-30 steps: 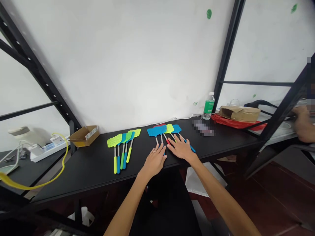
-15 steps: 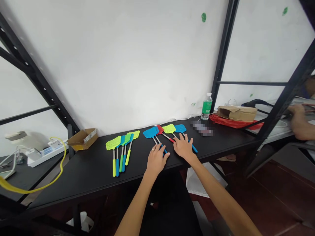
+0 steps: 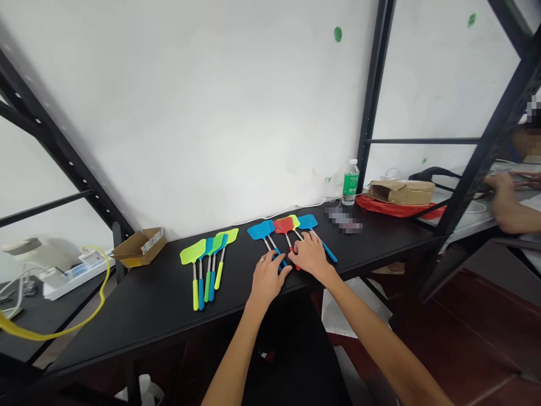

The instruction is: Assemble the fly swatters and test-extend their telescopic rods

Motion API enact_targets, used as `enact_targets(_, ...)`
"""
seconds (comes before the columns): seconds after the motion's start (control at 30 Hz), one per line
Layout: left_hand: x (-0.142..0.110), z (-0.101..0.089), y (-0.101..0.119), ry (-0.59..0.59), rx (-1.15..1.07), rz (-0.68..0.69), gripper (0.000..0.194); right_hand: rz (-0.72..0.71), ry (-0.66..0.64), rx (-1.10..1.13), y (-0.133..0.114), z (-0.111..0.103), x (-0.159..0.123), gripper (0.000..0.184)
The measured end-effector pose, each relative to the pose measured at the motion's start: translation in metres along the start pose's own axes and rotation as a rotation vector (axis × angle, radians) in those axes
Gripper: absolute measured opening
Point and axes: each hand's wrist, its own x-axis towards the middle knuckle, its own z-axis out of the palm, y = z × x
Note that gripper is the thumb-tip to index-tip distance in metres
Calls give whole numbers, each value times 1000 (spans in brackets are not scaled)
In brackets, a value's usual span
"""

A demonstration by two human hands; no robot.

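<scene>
My left hand lies over the handles of two overlapping blue fly swatters, fingers spread and nothing gripped. A red fly swatter is right of them; its handle runs under the thumb and fingers of my right hand, which are bent around it. Partly covered by the red head is a yellow-green fly swatter, its handle hidden under my right hand. Another blue fly swatter lies just beyond that hand. To the left, several fanned fly swatters in yellow-green, blue and green overlap.
An open cardboard box sits at the desk's left, near a power strip and yellow cable. At right stand a water bottle, a brown carton and a black metal post. Another person's arm shows beyond.
The red fly swatter has swung more upright, its head now lying over the yellow-green one. My right hand has shifted slightly left and its fingers have bent. The left hand stays on the blue handles.
</scene>
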Motion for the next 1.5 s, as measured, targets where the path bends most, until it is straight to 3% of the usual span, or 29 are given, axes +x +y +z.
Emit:
enact_targets(0.17, 5, -2, 1, -44, 8, 32, 47, 36, -17, 47, 10, 1, 5, 19)
enact_targets(0.37, 6, -4, 3, -27, 40, 11, 55, -27, -8, 99, 13, -5, 7, 26)
enact_targets(0.8, 4, 3, 3, 0, 91, -76, 79, -57, -44, 134, 1, -16, 2, 21)
enact_targets(0.97, 4, 3, 2, -9, 88, -50, 68, -99, -35, 137, -7, -20, 1, 19)
enact_targets(1.1, 3, 1, 3, 1, 84, -24, 55, -169, -77, 207, -18, -50, -6, 21)
enact_targets(1.2, 2, 2, 3, 7, 78, -28, 47, -341, -255, 240, -21, -70, -41, 33)
enact_targets(1.27, 1, 3, 3, 16, 76, -42, 48, -540, -475, 220, -19, -63, -86, 35)
enact_targets(1.37, 1, 6, 3, 36, 66, -51, 50, -781, -740, 162, -12, -17, -165, 19)
enact_targets(1.43, 1, 7, 3, 44, 54, -49, 49, -753, -831, 67, -7, 29, -209, 18)
enact_targets(1.5, 1, 8, 2, 48, 43, -50, 48, -663, -780, 3, -7, 70, -238, 14)
